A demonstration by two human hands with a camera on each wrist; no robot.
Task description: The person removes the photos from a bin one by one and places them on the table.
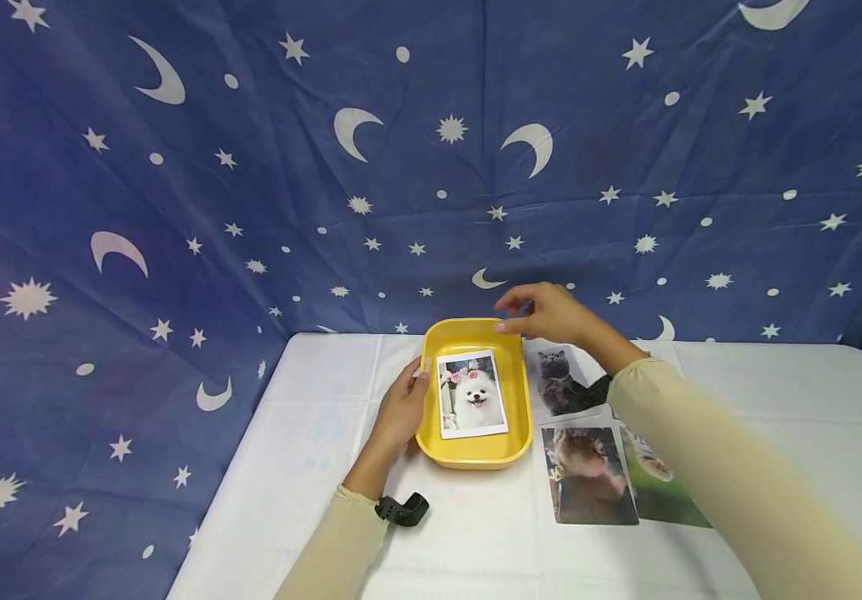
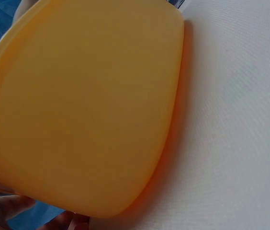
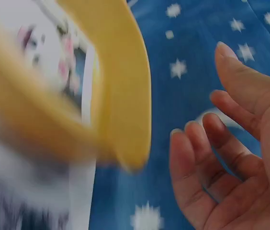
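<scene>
My left hand (image 1: 398, 412) grips the left side of a yellow plastic tray (image 1: 476, 459), thumb at the rim and fingers along the outer wall. That wall (image 2: 87, 105) fills much of the left wrist view, with fingertips (image 2: 15, 206) showing at its lower edge. Inside the tray lies a white-bordered photo (image 1: 472, 400) of a fluffy white dog with pink flowers on its head. Over the tray's far right corner hovers my right hand (image 1: 551, 315). The right wrist view shows its fingers (image 3: 185, 163) loosely bent, holding nothing, apart from the tray's rim.
Right of the tray, a grey cat photo (image 1: 560, 383) lies on the white-covered table (image 1: 311, 467). Nearer are a brown animal photo (image 1: 590, 479) and a green-background photo (image 1: 664, 492), partly hidden by the right sleeve. A blue star-and-moon cloth (image 1: 431, 192) hangs behind.
</scene>
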